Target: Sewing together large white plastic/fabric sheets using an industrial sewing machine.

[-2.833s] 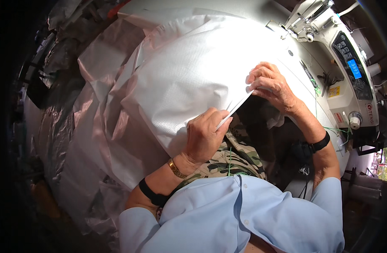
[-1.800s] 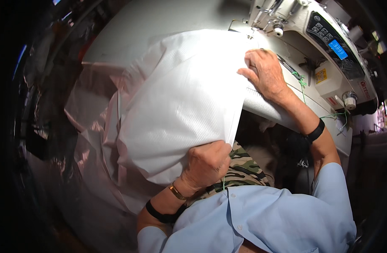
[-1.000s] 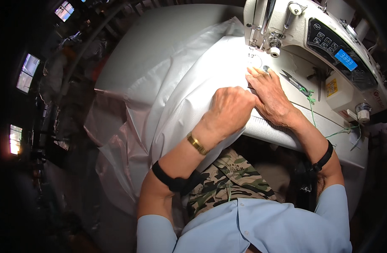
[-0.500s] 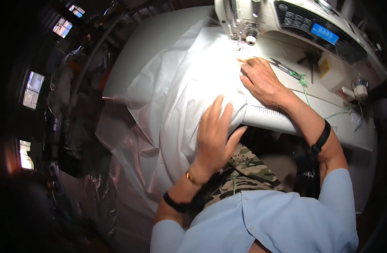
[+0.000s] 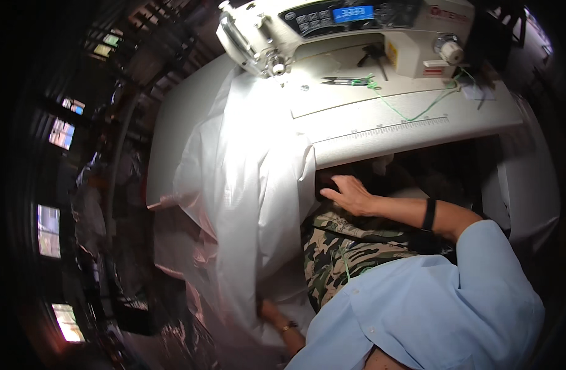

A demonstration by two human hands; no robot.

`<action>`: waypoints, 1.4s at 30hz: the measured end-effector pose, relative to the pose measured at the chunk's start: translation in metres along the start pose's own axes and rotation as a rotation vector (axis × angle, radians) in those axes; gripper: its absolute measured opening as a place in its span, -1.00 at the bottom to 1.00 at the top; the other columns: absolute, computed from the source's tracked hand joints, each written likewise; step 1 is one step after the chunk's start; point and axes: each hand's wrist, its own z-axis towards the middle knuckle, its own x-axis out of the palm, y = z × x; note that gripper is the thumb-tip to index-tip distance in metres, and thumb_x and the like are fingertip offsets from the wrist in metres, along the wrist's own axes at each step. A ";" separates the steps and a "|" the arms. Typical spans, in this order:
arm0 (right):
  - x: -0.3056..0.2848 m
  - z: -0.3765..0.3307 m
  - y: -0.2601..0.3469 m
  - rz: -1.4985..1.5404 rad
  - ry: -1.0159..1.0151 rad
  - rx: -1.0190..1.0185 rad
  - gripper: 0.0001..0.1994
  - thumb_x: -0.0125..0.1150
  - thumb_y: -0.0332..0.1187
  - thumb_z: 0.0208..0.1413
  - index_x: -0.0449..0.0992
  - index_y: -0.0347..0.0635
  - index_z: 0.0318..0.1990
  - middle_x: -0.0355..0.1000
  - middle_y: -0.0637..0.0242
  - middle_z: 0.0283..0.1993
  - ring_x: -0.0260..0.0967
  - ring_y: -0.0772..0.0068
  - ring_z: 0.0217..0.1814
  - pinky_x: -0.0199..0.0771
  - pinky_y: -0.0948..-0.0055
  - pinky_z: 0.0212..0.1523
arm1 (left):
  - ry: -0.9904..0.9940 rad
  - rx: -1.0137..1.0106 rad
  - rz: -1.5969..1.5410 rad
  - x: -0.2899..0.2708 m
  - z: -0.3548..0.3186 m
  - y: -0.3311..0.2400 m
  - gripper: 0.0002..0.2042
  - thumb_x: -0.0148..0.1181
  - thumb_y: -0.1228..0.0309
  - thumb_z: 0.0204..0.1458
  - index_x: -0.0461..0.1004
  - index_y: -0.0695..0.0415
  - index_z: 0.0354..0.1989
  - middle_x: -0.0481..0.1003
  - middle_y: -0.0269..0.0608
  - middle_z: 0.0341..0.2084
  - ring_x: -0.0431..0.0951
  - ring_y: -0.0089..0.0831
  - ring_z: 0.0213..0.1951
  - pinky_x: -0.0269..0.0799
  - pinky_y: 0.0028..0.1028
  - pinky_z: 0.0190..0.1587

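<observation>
A white, sheet-like fabric [image 5: 233, 179] runs from under the sewing machine's needle area [image 5: 278, 69] across the left of the table and hangs down in long folds over the front edge. My left hand [image 5: 269, 311] is low at the hanging folds; its fingers are hidden behind the fabric. Below the table's front edge, over my lap, is my right hand [image 5: 352, 196]. Its thumb and fingers are apart, the fingertips partly lost in shadow, and nothing shows in them.
Thread snips [image 5: 344, 81] with green thread [image 5: 412, 118] lie on the machine bed. A printed ruler scale [image 5: 387, 129] follows the table's front edge. Camouflage trousers [image 5: 338, 246] cover my lap. Dark clutter and crinkled plastic [image 5: 184, 339] lie at the left.
My right hand has left the fabric by the needle and dropped below the table edge. My left hand has gone down behind the hanging folds. The view has swung rightward.
</observation>
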 end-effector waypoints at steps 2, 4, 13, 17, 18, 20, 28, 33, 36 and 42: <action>0.020 0.022 -0.018 0.089 0.181 0.101 -0.55 0.04 -0.08 0.11 0.42 -0.44 -0.24 0.41 -0.20 -0.26 0.37 -0.24 -0.14 0.34 -0.01 -0.08 | -0.232 0.151 0.059 -0.056 0.018 -0.044 -0.48 -0.02 0.04 0.19 0.39 0.27 0.08 0.42 0.15 0.06 0.46 0.01 0.03 0.38 -0.19 0.05; 0.040 0.043 -0.027 0.202 0.338 -0.022 -0.73 0.04 -0.22 0.04 0.46 -0.30 -0.32 0.39 -0.22 -0.39 0.41 -0.23 -0.30 0.39 0.03 -0.26 | -0.485 0.242 0.228 -0.121 0.034 -0.095 -0.46 -0.07 -0.03 0.19 0.44 0.23 0.04 0.44 0.10 0.05 0.48 -0.04 0.01 0.39 -0.20 0.04; 0.044 -0.001 0.026 1.187 0.779 0.108 -0.56 -0.07 -0.09 0.34 0.43 -0.36 0.02 0.52 0.15 -0.15 0.50 0.35 -0.13 0.44 0.40 0.04 | -0.246 0.344 1.077 -0.236 0.144 -0.122 -0.52 0.05 -0.05 0.12 0.57 0.20 -0.29 0.55 0.05 -0.24 0.54 -0.02 -0.18 0.41 -0.13 -0.09; 0.031 -0.020 0.036 0.836 0.385 -0.014 -0.46 0.13 0.12 0.18 0.50 -0.34 -0.24 0.50 0.09 -0.36 0.49 0.31 -0.30 0.47 0.43 -0.10 | -0.123 0.348 0.895 -0.160 0.127 -0.122 -0.68 0.12 0.17 0.11 0.57 0.21 -0.33 0.55 0.08 -0.36 0.55 0.01 -0.28 0.41 -0.13 -0.19; 0.033 -0.019 0.034 0.840 0.329 -0.010 -0.46 0.13 0.12 0.18 0.50 -0.34 -0.24 0.50 0.09 -0.36 0.49 0.31 -0.30 0.47 0.43 -0.10 | -0.066 0.396 0.689 -0.138 0.108 -0.129 -0.70 0.12 0.18 0.12 0.57 0.20 -0.33 0.56 0.05 -0.38 0.56 0.00 -0.30 0.41 -0.15 -0.22; 0.041 -0.010 0.023 0.167 0.297 0.070 -0.35 0.22 0.21 0.04 0.51 -0.42 -0.39 0.44 -0.03 -0.44 0.44 0.19 -0.26 0.44 0.35 -0.14 | -0.035 0.424 0.445 -0.091 0.062 -0.145 -0.71 0.14 0.19 0.12 0.56 0.20 -0.30 0.58 0.00 -0.39 0.58 -0.05 -0.30 0.43 -0.21 -0.25; 0.097 -0.003 -0.001 -0.231 0.036 -0.280 -0.39 0.05 0.13 0.17 0.54 -0.44 -0.31 0.45 -0.20 -0.48 0.42 -0.29 -0.30 0.40 0.04 -0.15 | -0.169 0.909 0.250 0.024 -0.016 -0.143 -0.47 0.36 0.17 -0.04 0.43 0.26 0.02 0.44 0.19 -0.04 0.48 0.07 -0.03 0.42 -0.20 -0.01; 0.075 -0.001 0.022 -0.036 0.259 -0.220 -0.52 0.11 -0.01 0.10 0.50 -0.40 -0.42 0.36 -0.17 -0.63 0.41 -0.14 -0.47 0.41 0.10 -0.36 | -0.197 0.806 0.248 0.089 0.027 -0.108 -0.70 0.24 0.43 -0.03 0.41 0.30 -0.15 0.42 0.15 -0.14 0.44 0.10 -0.06 0.36 -0.10 -0.03; 0.046 -0.008 0.042 0.190 0.143 -0.204 -0.47 0.14 -0.01 -0.03 0.43 -0.49 -0.57 0.32 -0.14 -0.66 0.37 -0.06 -0.56 0.39 0.16 -0.44 | -0.143 0.790 0.070 0.068 0.038 -0.103 -0.89 0.04 0.63 -0.05 0.38 0.30 -0.32 0.43 -0.08 -0.35 0.48 -0.10 -0.22 0.37 -0.15 -0.15; -0.023 -0.045 0.096 0.681 0.438 -0.118 -0.57 0.19 -0.06 0.05 0.52 -0.38 -0.30 0.48 0.23 -0.39 0.35 0.47 -0.36 0.40 0.42 -0.28 | 0.018 0.199 -0.929 -0.075 -0.034 -0.148 -0.79 0.12 0.48 0.12 0.39 0.25 -0.09 0.44 -0.17 -0.16 0.46 -0.41 -0.14 0.45 -0.40 -0.10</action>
